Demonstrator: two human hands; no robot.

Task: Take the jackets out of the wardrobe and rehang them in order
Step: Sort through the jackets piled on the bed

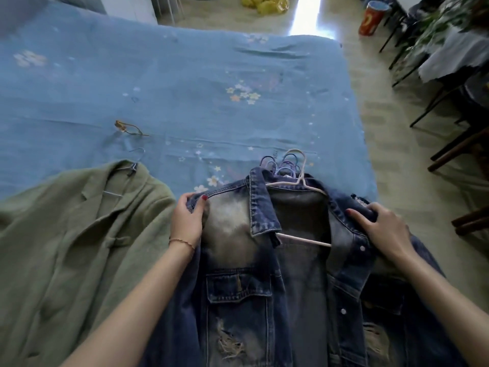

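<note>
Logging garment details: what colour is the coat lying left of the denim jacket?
Sage green coat, plain, clearest in the head view.

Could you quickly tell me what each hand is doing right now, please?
Left hand: grips one shoulder of the faded blue denim jacket.
Right hand: fingers curled over its other shoulder.

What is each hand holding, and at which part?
Both grip the denim jacket: left hand at one shoulder, right hand at the other.

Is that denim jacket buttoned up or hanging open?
Open. The denim jacket has its front panels parted, so the white hanger bar and inner lining show between them, snaps unfastened.
</note>
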